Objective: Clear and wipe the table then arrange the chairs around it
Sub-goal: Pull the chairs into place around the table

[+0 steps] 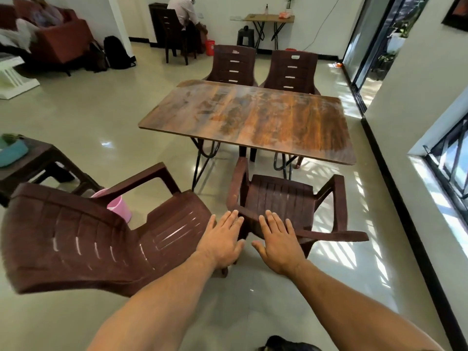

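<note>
Floor tiling of pale glossy stone (121, 102) carries a rectangular wooden table (253, 117) with a brown streaked top on thin black metal legs, its surface bare and patchy with a damp-looking sheen. Two dark brown plastic armchairs with slotted backs stand side by side at the table's far edge, the far left chair (234, 63) and the far right chair (292, 70), both tucked close against it. Nearest the camera on the left, a large brown plastic armchair (83, 239) sits turned at an angle, well apart from the table. A matching brown plastic chair (286, 198) stands at the table's near side, facing it, its seat just short of the tabletop. A low dark brown side table (38, 163) stands at the left, and a pink plastic bucket (117, 205) shows behind the angled chair's arm. The left hand (222, 240) and right hand (277, 239) both lie flat with fingers spread over the back of the near chair, holding nothing.
</note>
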The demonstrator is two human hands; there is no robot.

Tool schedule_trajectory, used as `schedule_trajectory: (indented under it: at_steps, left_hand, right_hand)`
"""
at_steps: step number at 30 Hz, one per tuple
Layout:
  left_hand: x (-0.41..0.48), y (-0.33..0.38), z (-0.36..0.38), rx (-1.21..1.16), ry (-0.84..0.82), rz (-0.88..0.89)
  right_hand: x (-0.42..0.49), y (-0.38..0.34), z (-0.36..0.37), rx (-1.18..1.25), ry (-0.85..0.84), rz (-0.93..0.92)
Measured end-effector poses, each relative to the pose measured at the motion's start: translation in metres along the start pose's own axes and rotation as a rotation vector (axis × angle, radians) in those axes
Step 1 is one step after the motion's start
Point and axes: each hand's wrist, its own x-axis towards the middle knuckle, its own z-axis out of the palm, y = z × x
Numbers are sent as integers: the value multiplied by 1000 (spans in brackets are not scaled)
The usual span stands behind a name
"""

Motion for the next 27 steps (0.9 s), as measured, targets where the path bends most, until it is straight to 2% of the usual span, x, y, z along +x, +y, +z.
schedule_trajectory:
  at_steps: [5,15,21,24,27]
  left_hand:
    - [-57,-69,11,-30,4,-130]
    - [-156,-227,9,-95,53,-523]
    - [-198,-317,0,29,24,-794]
    - [-217,-365,-8,32,-26,-832]
    - [-218,-405,-19,-21,-3,-793]
  right_hand:
    - [16,-82,7,-6,33,13]
    - [81,-286,29,25,-105,-411]
    - [125,-403,47,87,-133,-584]
    - [144,-457,52,155,-151,-624]
    - [155,-496,56,255,-179,-651]
